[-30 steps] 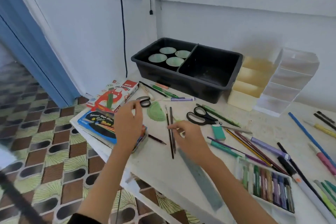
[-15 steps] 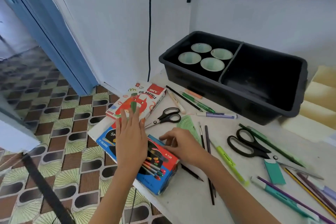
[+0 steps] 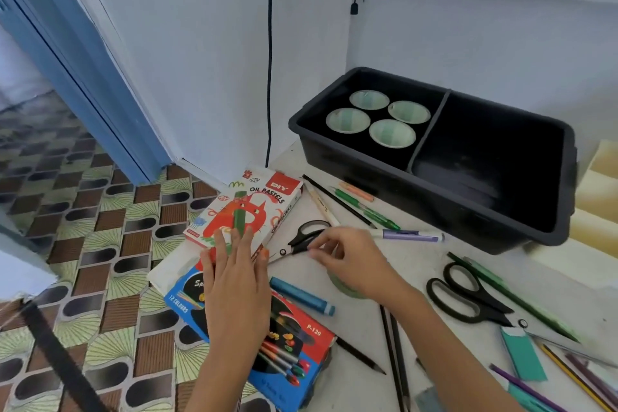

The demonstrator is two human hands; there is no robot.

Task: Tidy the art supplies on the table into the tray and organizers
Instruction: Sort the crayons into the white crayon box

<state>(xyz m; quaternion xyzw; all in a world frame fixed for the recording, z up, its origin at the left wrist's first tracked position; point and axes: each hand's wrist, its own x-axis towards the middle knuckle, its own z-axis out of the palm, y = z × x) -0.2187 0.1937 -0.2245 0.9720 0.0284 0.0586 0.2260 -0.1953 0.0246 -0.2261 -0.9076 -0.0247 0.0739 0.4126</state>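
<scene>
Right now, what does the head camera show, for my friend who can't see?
A person's left hand lies flat, reaching onto an oil pastels box while the right hand curls over small black scissors on a cluttered white table. Behind sits a black tray holding four pale green cups.

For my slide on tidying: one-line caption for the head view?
Left hand flat on the oil pastel box and blue box, right hand at the small scissors; black tray holding four cups behind.
</scene>
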